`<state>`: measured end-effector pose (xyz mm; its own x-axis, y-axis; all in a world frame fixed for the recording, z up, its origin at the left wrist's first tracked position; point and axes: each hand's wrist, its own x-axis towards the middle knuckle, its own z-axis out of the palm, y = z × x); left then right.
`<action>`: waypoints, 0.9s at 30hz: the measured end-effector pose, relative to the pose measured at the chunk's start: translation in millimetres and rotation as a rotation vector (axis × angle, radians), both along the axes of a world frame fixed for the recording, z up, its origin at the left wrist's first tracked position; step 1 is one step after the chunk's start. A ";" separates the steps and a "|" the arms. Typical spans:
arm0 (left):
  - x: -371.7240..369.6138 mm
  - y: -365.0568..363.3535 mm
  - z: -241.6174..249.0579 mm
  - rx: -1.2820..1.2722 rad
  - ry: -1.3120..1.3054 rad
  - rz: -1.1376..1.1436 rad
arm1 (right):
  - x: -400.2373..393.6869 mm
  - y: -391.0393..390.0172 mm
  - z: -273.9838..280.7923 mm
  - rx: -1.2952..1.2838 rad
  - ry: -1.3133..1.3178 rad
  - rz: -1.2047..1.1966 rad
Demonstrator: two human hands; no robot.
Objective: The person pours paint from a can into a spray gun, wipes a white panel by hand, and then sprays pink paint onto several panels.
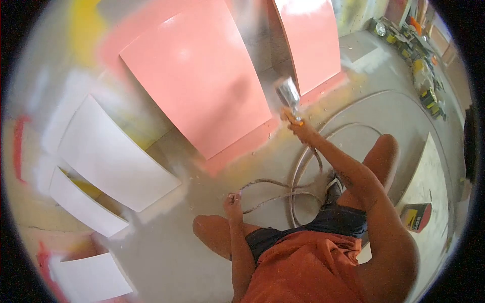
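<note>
My right hand [303,130] is wrapped round a paint spray gun [288,93] with a shiny metal cup, held out in front of the pink panels. Lower down, my left hand [233,201] is closed on the air hose [263,181], which loops across the floor. The large pink panel [202,76] leans against the wall, left of the gun. A second pink panel [313,48] stands upright just beyond the gun. Neither panel is touched by my hands. The gun's nozzle is too blurred to make out.
On the left stand a big white panel [113,151], a narrow white panel [86,204] and a small white panel [93,278]. Hose coils [298,174] lie by my feet. A boxed item [416,217] rests on a pale board [429,182]. Clutter [417,63] lines the right wall.
</note>
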<state>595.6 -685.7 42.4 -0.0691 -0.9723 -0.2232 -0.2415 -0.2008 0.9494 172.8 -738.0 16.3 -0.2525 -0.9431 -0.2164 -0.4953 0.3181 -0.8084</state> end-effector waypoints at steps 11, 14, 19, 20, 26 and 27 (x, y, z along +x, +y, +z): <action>-14.8 6.3 -17.5 -0.050 0.041 -0.181 | 17.1 -91.3 235.4 -0.550 -0.244 -0.298; -21.1 11.5 -3.0 0.142 0.155 -0.186 | 26.5 -114.6 301.9 -0.869 -0.340 -0.294; -20.1 11.0 -20.4 0.022 0.231 -0.135 | 36.3 -100.6 343.2 -0.913 -0.557 -0.207; -18.2 9.2 -19.7 0.018 0.234 -0.134 | 37.1 -98.7 346.8 -0.913 -0.569 -0.191; -13.3 8.3 4.9 0.065 0.204 -0.138 | 28.7 -103.5 343.2 -0.897 -0.465 -0.257; -9.5 7.7 -5.1 0.053 0.206 -0.125 | 25.4 -101.0 336.7 -0.895 -0.465 -0.262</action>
